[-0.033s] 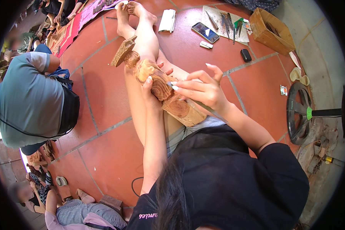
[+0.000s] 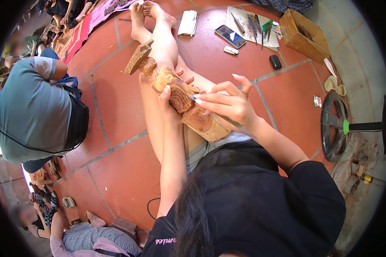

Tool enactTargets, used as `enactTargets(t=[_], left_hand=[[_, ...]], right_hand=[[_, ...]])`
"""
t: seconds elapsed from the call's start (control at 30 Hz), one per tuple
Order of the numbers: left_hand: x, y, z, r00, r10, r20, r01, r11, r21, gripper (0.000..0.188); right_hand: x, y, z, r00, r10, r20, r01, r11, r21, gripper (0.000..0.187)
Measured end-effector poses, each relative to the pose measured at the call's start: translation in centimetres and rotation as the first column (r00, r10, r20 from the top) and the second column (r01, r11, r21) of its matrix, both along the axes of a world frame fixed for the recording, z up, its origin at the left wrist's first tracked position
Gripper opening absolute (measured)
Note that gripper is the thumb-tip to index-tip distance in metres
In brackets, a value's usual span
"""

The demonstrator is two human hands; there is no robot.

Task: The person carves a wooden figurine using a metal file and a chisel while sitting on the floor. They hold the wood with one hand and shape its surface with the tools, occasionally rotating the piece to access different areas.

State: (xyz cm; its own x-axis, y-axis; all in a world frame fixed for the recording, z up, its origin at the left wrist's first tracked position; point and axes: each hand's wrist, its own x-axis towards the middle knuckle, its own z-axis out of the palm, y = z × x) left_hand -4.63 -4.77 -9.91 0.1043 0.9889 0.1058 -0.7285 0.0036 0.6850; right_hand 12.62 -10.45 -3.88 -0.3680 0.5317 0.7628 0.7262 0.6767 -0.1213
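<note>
the left hand [image 2: 169,106] gripped a brown, swirl-grained, carved wooden figure [image 2: 181,100]; just right of the figure, the right hand [image 2: 232,105] pinched a slim grey metal tool [image 2: 192,97].

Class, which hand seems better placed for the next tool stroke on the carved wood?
Probably the right hand: it holds a slim tool with its tip at the carved wood. The left hand grips the wood, seemingly steadying it.
</note>
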Motion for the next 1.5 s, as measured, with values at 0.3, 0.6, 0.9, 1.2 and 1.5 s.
enactTargets(t=[0.3, 0.6, 0.9, 1.2, 1.5], left_hand=[[0.1, -0.3, 0.3, 0.997, -0.021, -0.074, 0.018, 0.999, -0.034, 0.072], [0.2, -0.2, 0.0, 1.000, 0.006, 0.015, -0.005, 0.999, -0.049, 0.066], [0.1, -0.1, 0.3, 1.000, 0.005, 0.011, -0.005, 1.000, -0.007, 0.067], [0.0, 0.0, 0.4, 0.999, 0.034, -0.041, -0.034, 0.999, 0.008, 0.065], [0.0, -0.1, 0.1, 1.000, 0.024, 0.021, -0.023, 0.999, -0.023, 0.064]], right_hand=[[-0.8, 0.9, 0.1, 0.997, 0.061, -0.052, -0.063, 0.998, -0.032, 0.017], [-0.5, 0.7, 0.3, 1.000, -0.012, -0.015, 0.012, 1.000, 0.010, 0.017], [0.2, -1.1, 0.1, 0.999, 0.027, -0.027, -0.028, 0.998, -0.050, 0.020], [0.3, -0.4, 1.2, 0.998, 0.008, -0.064, -0.014, 0.996, -0.087, 0.021], [-0.6, -0.5, -0.7, 0.996, 0.005, -0.091, -0.011, 0.998, -0.066, 0.026]])
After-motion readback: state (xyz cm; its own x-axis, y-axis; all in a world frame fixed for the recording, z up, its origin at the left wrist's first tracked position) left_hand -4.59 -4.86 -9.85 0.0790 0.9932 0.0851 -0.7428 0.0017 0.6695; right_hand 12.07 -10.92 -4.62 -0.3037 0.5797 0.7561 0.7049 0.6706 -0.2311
